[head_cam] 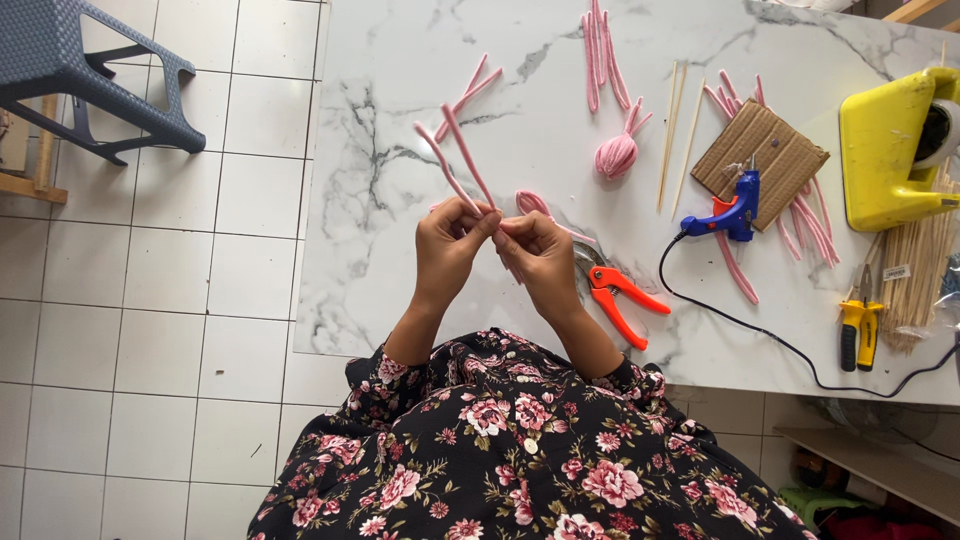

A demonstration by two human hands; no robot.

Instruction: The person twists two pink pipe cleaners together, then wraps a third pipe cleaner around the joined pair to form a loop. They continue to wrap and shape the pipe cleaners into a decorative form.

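Twisting pink pipe cleaners (462, 152) together: left hand (447, 250) and right hand (540, 258) pinch stems at meeting fingertips, above table edge (400, 330) (free ends fork upward). Likely next: tighter twist, steady pinch. Beyond: finished pink bud (615, 153), glue gun (730, 213).

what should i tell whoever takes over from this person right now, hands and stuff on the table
Left hand: pinching pink pipe cleaners, ends sticking up.
Right hand: gripping the same bundle at the pinch point.
On the marble table: finished pink bud, spare pink stems, wooden skewers, blue glue gun on cardboard, orange cutters.
Done: one bud. Left: the bundle in hand is unshaped.
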